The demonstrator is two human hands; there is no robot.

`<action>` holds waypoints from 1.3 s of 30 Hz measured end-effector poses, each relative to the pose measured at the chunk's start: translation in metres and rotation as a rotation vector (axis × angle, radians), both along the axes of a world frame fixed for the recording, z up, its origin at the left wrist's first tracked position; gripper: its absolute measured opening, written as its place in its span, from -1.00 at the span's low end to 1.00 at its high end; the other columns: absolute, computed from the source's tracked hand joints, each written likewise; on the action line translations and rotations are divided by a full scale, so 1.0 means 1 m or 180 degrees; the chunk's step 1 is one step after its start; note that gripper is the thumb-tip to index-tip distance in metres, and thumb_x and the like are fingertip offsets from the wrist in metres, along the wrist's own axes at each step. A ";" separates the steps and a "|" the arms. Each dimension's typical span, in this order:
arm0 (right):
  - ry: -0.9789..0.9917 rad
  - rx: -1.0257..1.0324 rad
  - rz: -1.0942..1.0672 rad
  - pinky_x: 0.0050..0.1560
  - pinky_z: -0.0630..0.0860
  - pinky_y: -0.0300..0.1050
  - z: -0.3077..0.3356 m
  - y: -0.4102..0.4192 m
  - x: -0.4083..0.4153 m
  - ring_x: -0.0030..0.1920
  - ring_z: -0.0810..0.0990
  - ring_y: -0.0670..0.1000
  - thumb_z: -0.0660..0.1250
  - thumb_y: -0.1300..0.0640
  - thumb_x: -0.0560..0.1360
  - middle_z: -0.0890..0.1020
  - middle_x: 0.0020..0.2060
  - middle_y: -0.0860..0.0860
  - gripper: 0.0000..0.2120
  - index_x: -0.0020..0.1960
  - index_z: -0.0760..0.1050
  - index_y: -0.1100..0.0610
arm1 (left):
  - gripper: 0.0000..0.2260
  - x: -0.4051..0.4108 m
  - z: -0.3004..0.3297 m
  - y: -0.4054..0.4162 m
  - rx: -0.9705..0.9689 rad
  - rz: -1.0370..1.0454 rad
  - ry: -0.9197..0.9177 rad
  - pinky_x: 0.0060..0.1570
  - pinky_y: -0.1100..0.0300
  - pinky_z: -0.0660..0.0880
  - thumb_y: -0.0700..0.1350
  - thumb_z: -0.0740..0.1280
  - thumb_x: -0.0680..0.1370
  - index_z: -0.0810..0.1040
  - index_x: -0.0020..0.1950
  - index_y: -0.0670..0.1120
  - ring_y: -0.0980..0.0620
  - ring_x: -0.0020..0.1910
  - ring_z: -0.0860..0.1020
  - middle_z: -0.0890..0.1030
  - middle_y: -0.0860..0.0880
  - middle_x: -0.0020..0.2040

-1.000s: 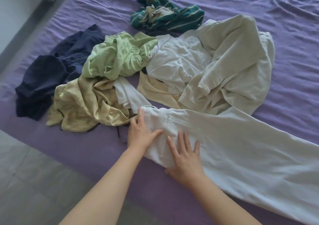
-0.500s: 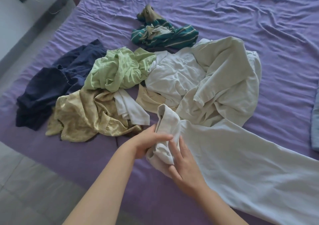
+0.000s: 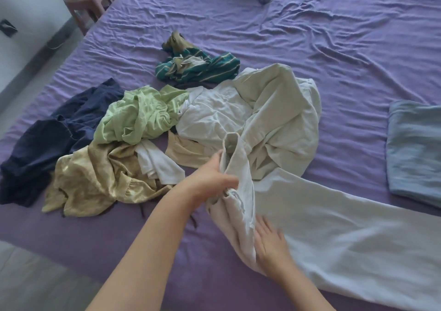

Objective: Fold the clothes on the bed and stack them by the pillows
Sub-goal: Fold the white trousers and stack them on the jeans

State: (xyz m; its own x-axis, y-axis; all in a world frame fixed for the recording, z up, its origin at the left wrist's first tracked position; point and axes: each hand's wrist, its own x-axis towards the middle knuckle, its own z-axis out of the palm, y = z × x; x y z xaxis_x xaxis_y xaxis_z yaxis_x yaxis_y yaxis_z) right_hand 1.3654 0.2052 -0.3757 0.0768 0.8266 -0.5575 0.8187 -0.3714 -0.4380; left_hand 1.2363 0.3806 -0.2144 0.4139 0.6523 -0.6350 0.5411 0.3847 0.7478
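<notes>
My left hand point(image 3: 212, 179) grips the raised end of the white trousers point(image 3: 334, 234) while my right hand point(image 3: 269, 241) presses flat against them on the bed point(image 3: 310, 36).

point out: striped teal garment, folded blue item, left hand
striped teal garment point(image 3: 198, 68), head view, on its striped middle.
folded blue item point(image 3: 415, 148), head view, on its centre.
left hand point(image 3: 210, 182), head view, back of hand.

Bedroom: bed point(image 3: 334, 36), scattered clothes point(image 3: 133, 120)
</notes>
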 end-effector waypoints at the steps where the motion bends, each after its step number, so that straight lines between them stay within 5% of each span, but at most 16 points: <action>1: 0.0201 -0.0105 -0.0007 0.44 -0.04 0.05 -0.001 0.000 0.001 0.52 -0.09 -0.09 -0.18 -0.02 0.63 -0.04 0.52 -0.15 -0.52 0.54 -0.08 -0.03 | -0.31 0.008 0.003 -0.006 0.0159 -0.0150 0.0042 -0.26 0.32 0.51 -0.23 0.34 0.34 0.24 0.39 0.19 0.22 -0.14 0.57 0.58 0.11 0.02; 5: 0.1977 0.0003 -0.1554 0.32 0.37 -0.13 0.034 0.005 0.015 0.29 0.43 -0.18 0.04 0.05 0.65 0.39 0.40 0.02 -0.68 0.35 0.38 0.01 | -0.20 0.045 0.009 -0.046 0.0736 -0.0502 0.0256 0.07 0.24 0.49 -0.20 0.30 0.37 0.05 0.51 0.23 0.08 0.16 0.53 0.50 0.09 0.28; 7: 0.2698 0.0469 -0.2290 0.45 0.19 -0.15 0.054 -0.002 0.033 0.38 0.26 -0.30 0.03 -0.13 0.60 0.28 0.44 -0.18 -0.61 0.42 0.24 -0.15 | -0.22 0.064 0.006 -0.070 0.0998 -0.0464 0.0373 0.18 0.19 0.43 -0.15 0.30 0.40 0.03 0.52 0.23 0.10 0.24 0.47 0.46 0.11 0.34; 10: 0.2824 0.1435 -0.2321 0.43 0.11 -0.20 0.076 -0.018 0.059 0.44 0.12 -0.29 0.07 -0.22 0.56 0.19 0.44 -0.31 -0.56 0.42 0.13 -0.30 | -0.38 0.090 -0.004 -0.106 0.1253 -0.0376 0.0564 0.11 0.08 0.48 0.03 0.29 0.46 0.11 0.46 0.30 0.13 0.11 0.52 0.52 0.14 0.16; 13: 0.2037 0.1964 -0.1647 0.45 0.07 -0.25 0.081 -0.027 0.089 0.49 0.03 -0.20 0.03 -0.18 0.55 0.11 0.48 -0.26 -0.55 0.44 0.12 -0.30 | -0.56 0.116 -0.024 -0.135 0.0930 -0.0353 0.0064 0.17 0.31 0.39 0.13 0.18 0.55 0.31 0.44 0.13 0.23 0.13 0.48 0.53 0.23 0.12; 16: 0.0773 0.1697 -0.0962 0.47 -0.05 -0.27 0.067 -0.039 0.122 0.52 -0.08 -0.11 0.11 -0.13 0.57 -0.02 0.51 -0.10 -0.53 0.45 0.14 -0.13 | -0.65 0.129 -0.061 -0.154 0.1101 -0.0757 -0.0035 0.24 0.57 0.09 0.01 0.11 0.64 0.43 0.38 -0.04 0.16 0.37 0.29 0.38 0.32 0.24; 20: -0.0492 0.0464 0.0069 0.48 -0.14 -0.06 0.027 -0.061 0.141 0.51 -0.24 0.13 0.11 -0.13 0.57 -0.32 0.45 0.02 -0.41 0.53 0.02 -0.02 | -0.56 0.127 -0.124 -0.157 0.2085 -0.1766 0.1708 0.46 0.01 -0.16 0.06 0.01 0.65 0.04 0.54 0.15 -0.01 0.53 -0.22 -0.16 0.08 0.56; 22: -0.0766 0.0477 0.0376 0.44 0.07 0.17 0.019 -0.068 0.142 0.51 -0.08 0.26 0.19 -0.19 0.50 -0.17 0.49 0.09 -0.33 0.52 0.09 -0.01 | -0.48 0.125 -0.145 -0.154 0.2180 -0.2019 0.1982 0.43 -0.13 -0.30 0.18 -0.03 0.63 -0.20 0.52 0.20 -0.06 0.48 -0.40 -0.39 0.07 0.50; 24: -0.0947 0.0754 0.0607 0.26 0.36 0.29 0.015 -0.072 0.146 0.40 0.25 0.33 0.41 -0.23 0.28 0.25 0.44 0.21 -0.26 0.39 0.39 -0.01 | -0.41 0.124 -0.163 -0.151 0.2202 -0.2250 0.2096 0.37 -0.17 -0.42 0.27 -0.07 0.59 -0.40 0.43 0.21 -0.09 0.41 -0.51 -0.55 0.05 0.40; 26: -0.1254 0.1147 0.0875 0.21 0.41 0.33 0.004 -0.074 0.154 0.34 0.36 0.31 0.51 -0.11 0.10 0.41 0.36 0.22 -0.25 0.28 0.51 -0.04 | -0.38 0.122 -0.177 -0.151 0.2200 -0.2386 0.2152 0.34 -0.18 -0.47 0.31 -0.10 0.56 -0.53 0.35 0.22 -0.09 0.37 -0.56 -0.63 0.03 0.35; 31: -0.1555 0.2195 0.1760 0.28 0.36 0.22 -0.019 -0.065 0.163 0.33 0.44 0.16 0.18 0.21 0.43 0.53 0.27 0.10 -0.61 0.21 0.57 0.10 | -0.41 0.121 -0.193 -0.151 0.2341 -0.2397 0.2159 0.34 -0.18 -0.48 0.32 -0.23 0.51 -0.58 0.33 0.21 -0.08 0.37 -0.58 -0.61 0.00 0.38; 35: -0.1591 0.2625 0.1905 0.10 0.55 0.09 -0.005 -0.057 0.163 0.14 0.60 0.15 -0.03 0.29 0.58 0.66 0.07 0.08 -0.55 0.06 0.65 0.13 | -0.44 0.121 -0.182 -0.153 0.2251 -0.2183 0.2019 0.41 -0.13 -0.38 0.23 -0.07 0.60 -0.45 0.38 0.25 -0.03 0.44 -0.47 -0.51 0.04 0.43; 39: -0.1541 0.2877 0.1589 0.05 0.56 0.10 0.024 -0.064 0.170 0.10 0.62 0.15 0.07 0.30 0.56 0.67 0.03 0.11 -0.65 0.01 0.64 0.17 | -0.52 0.138 -0.153 -0.162 0.2279 -0.1964 0.1685 0.43 -0.06 -0.35 0.25 -0.18 0.56 -0.36 0.40 0.29 0.05 0.48 -0.39 -0.48 0.16 0.43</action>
